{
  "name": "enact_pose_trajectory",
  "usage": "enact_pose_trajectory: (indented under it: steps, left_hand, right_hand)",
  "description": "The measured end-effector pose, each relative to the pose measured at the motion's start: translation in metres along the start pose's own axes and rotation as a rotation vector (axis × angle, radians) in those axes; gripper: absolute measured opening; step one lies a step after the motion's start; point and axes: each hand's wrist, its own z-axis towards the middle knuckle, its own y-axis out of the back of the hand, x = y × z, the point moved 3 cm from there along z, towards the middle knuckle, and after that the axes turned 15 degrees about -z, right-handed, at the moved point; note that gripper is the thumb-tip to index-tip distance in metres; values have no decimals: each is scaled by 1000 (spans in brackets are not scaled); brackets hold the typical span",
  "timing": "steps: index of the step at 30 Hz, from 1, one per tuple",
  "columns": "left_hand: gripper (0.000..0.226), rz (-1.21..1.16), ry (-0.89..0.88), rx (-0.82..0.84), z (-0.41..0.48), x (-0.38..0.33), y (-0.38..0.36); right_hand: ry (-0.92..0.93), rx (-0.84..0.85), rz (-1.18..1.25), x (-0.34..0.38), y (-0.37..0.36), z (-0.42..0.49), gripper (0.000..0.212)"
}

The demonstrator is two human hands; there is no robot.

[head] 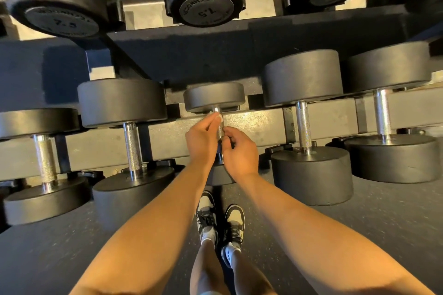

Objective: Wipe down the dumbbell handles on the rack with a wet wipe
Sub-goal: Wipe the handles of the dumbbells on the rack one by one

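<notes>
We grip the handle (219, 130) of the small dumbbell (214, 97) with left hand (202, 135) and right hand (239, 151), fingers curled around it. It sits mid-row on the lower rack (259, 122). We cannot tell whether a wipe lies under the fingers.

We see the dumbbell handles (304, 124) of shiny metal with rough knurled middles, the dumbbell heads (303, 76) matt black, and the floor (383, 235) dark, matt and speckled.

Dark, pale-flecked rubber floor (374, 235) under warm indoor light.
</notes>
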Motion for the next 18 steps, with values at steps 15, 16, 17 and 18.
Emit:
enact_pose_trajectory:
  steps: [15,16,17,18]
  left_hand:
    - [24,-1,35,-62,3,7,-6]
    - [24,15,45,-66,4,9,-7]
    - [24,47,51,-60,4,10,-6]
    - [24,90,59,-47,2,12,-4]
  right_hand:
    - [6,-16,1,-3,2,2,32]
    - [3,-11,4,-3,2,2,32]
    - [-5,-6,15,-4,2,2,32]
    - [-12,-2,33,-4,3,3,32]
